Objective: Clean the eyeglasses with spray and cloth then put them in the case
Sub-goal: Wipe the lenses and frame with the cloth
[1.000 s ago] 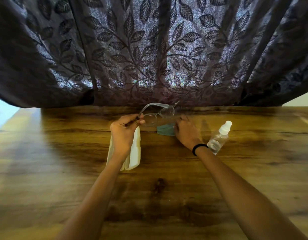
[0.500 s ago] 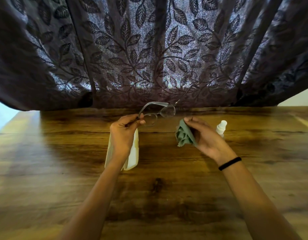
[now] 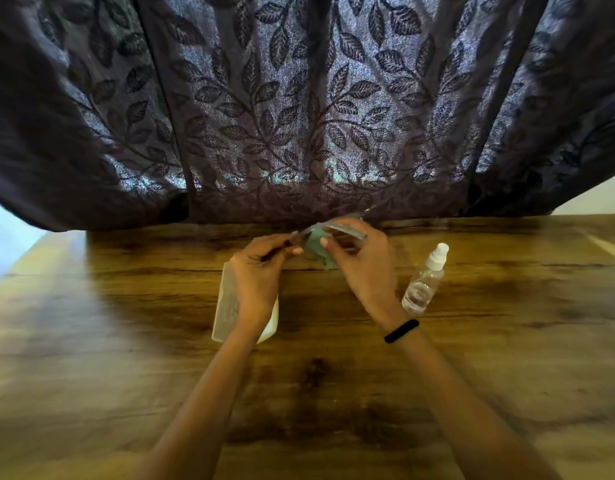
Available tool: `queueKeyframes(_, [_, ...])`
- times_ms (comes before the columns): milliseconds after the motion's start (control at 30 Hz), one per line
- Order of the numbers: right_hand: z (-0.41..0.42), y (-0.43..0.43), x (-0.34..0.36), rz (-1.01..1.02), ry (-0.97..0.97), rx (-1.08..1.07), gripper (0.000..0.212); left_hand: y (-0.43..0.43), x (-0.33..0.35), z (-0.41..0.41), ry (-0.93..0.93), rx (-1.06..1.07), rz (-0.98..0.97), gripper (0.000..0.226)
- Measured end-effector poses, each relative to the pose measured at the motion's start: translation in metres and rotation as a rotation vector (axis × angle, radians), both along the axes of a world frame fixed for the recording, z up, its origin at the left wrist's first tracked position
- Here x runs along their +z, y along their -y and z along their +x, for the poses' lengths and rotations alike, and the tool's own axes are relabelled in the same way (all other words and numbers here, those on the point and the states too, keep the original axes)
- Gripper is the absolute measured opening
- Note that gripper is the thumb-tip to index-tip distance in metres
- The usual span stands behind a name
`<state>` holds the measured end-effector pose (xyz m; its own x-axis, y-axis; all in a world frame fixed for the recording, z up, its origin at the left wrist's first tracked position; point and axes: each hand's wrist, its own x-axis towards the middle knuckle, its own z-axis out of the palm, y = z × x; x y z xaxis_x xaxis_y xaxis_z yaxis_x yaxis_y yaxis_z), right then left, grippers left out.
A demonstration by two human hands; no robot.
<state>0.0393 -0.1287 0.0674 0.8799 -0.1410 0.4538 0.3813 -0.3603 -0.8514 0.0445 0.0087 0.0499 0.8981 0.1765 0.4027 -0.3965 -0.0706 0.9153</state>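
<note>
Left hand (image 3: 261,268): curled, thin glasses (image 3: 347,231) pinched by one arm (frame blurred). Right hand (image 3: 364,268): crumpled green cloth (image 3: 318,252) gripped against a lens. Pale oblong case (image 3: 226,306) lies under the left wrist; clear bottle (image 3: 425,282) near the right. Grained wood table (image 3: 126,341); leaf-patterned curtain (image 3: 299,116) hung behind.

Just beyond the case (image 3: 226,303), the eyeglasses (image 3: 351,231) are largely covered by the green cloth (image 3: 316,245) and the fingers of the right hand (image 3: 364,268); the lenses are blurred and cannot be made out. The case is hidden through its middle by the left hand (image 3: 261,271) and wrist. Nearer than the case, the left forearm (image 3: 202,393) and right forearm (image 3: 455,393) are cut off by the lower edge. Behind the case, the far edge of the table (image 3: 126,341) is hidden under the curtain (image 3: 299,116), itself cropped at top and sides
</note>
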Motion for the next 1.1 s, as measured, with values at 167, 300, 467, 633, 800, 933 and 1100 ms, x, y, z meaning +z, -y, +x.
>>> queueKeyframes(167, [-0.009,-0.008,-0.004,-0.626,0.160,-0.219,0.019,0.002,0.003,-0.003,0.012,0.031,-0.020,0.033])
queueKeyframes(300, [-0.012,-0.009,-0.006,-0.673,0.160,-0.223,0.022,0.001,0.002,-0.003,0.019,0.037,-0.016,0.033])
queueKeyframes(467, [-0.009,-0.015,-0.003,-0.575,0.089,-0.180,0.021,0.003,0.001,-0.001,0.025,0.036,-0.027,0.035])
queueKeyframes(633, [-0.010,-0.020,0.003,-0.400,0.016,0.021,0.021,0.001,0.000,0.001,0.024,0.047,-0.023,0.034])
queueKeyframes(800, [-0.010,-0.013,0.007,-0.476,-0.020,0.108,0.021,-0.001,-0.003,0.002,0.029,0.064,-0.052,0.033])
queueKeyframes(933, [-0.013,-0.003,0.003,-0.612,0.049,-0.063,0.018,-0.005,-0.003,0.005,0.038,0.072,-0.074,0.034])
queueKeyframes(1100, [-0.013,-0.005,0.005,-0.617,0.082,-0.227,0.020,0.000,0.003,0.004,0.025,0.026,-0.091,0.033])
